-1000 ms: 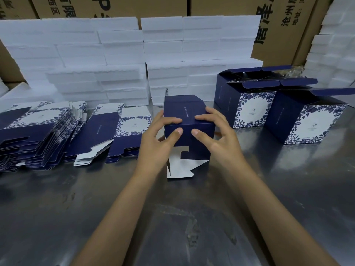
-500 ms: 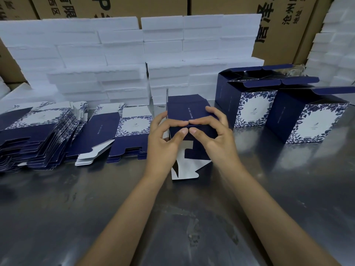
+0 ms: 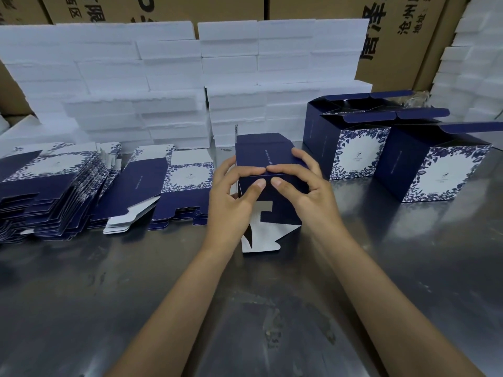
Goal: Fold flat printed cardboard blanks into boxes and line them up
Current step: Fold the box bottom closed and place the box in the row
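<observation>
Both your hands are on the half-formed navy blue cardboard box (image 3: pixel 268 170), mid-tabletop, right in front of you. Your left hand (image 3: pixel 231 197) has a narrow grip: fingers curled over the top edge, thumb pressed on the near face. Your right hand (image 3: pixel 304 186) mirrors it, fingertips meeting the left's along the ridge. A white bottom flap (image 3: pixel 268 238) juts toward you onto the scuffed metal tabletop (image 3: pixel 163 308). Flat printed blanks (image 3: pixel 54 191) lie stacked left; two finished open-topped boxes (image 3: pixel 381 148) stand right.
</observation>
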`<state>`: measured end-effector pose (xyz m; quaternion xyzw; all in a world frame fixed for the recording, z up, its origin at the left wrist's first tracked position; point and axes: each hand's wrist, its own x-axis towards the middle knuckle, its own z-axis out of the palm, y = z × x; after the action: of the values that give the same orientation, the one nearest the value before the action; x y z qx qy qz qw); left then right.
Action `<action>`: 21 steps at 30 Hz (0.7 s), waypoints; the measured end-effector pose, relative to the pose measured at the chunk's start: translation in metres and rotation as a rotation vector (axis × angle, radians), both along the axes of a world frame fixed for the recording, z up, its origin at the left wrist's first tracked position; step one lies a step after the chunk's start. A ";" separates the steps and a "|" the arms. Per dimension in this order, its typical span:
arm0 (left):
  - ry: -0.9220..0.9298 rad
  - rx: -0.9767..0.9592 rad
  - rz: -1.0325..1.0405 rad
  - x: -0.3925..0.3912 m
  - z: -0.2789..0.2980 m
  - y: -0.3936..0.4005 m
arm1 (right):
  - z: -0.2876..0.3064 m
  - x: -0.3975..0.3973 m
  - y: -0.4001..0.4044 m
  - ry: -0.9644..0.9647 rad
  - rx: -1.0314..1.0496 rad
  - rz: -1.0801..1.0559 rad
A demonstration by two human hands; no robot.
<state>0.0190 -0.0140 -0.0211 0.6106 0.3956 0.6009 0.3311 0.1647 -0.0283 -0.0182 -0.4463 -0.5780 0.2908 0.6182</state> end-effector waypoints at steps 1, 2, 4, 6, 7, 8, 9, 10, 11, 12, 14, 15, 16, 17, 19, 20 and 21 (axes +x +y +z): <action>-0.002 -0.004 -0.020 -0.003 0.002 0.000 | 0.000 0.003 0.000 0.011 0.003 0.019; -0.011 -0.011 -0.039 -0.006 0.003 0.000 | 0.000 0.006 0.001 0.034 0.005 0.040; -0.031 -0.022 -0.051 -0.009 0.003 0.001 | 0.000 0.008 0.001 0.064 0.005 0.058; -0.041 -0.022 -0.035 -0.008 0.002 0.001 | -0.002 0.007 0.002 0.058 0.012 0.037; -0.040 -0.020 -0.025 -0.008 0.001 0.001 | -0.002 0.007 0.002 0.054 0.014 0.027; -0.037 -0.018 -0.019 -0.007 0.000 0.001 | -0.003 0.007 0.003 0.054 0.011 0.023; -0.031 -0.018 -0.022 -0.007 0.001 0.001 | -0.003 0.007 0.003 0.061 0.005 0.027; -0.026 -0.020 -0.032 -0.008 0.002 0.000 | -0.002 0.009 0.002 0.076 -0.001 0.037; -0.025 -0.024 -0.045 -0.009 0.003 -0.001 | -0.002 0.010 0.002 0.095 -0.005 0.051; -0.035 -0.030 -0.058 -0.010 0.004 -0.001 | -0.001 0.012 0.001 0.110 -0.008 0.065; -0.047 -0.043 -0.071 -0.013 0.006 -0.001 | 0.001 0.013 0.001 0.107 -0.015 0.078; -0.035 -0.040 -0.067 -0.014 0.007 -0.001 | 0.001 0.014 0.001 0.097 -0.018 0.075; -0.021 -0.033 -0.061 -0.014 0.007 -0.002 | 0.001 0.014 0.002 0.087 -0.020 0.071; -0.013 -0.025 -0.060 -0.013 0.008 -0.003 | 0.002 0.015 0.002 0.082 -0.021 0.070; -0.001 -0.008 -0.068 -0.012 0.010 -0.005 | 0.002 0.017 0.002 0.069 -0.023 0.068; 0.016 0.005 -0.066 -0.012 0.011 -0.005 | 0.002 0.018 0.003 0.060 -0.026 0.073; 0.039 0.009 -0.060 -0.012 0.010 -0.005 | 0.002 0.020 0.003 0.052 -0.033 0.085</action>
<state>0.0068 -0.0187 -0.0112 0.6353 0.3808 0.5803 0.3385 0.1851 -0.0249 -0.0157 -0.4237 -0.5753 0.3379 0.6126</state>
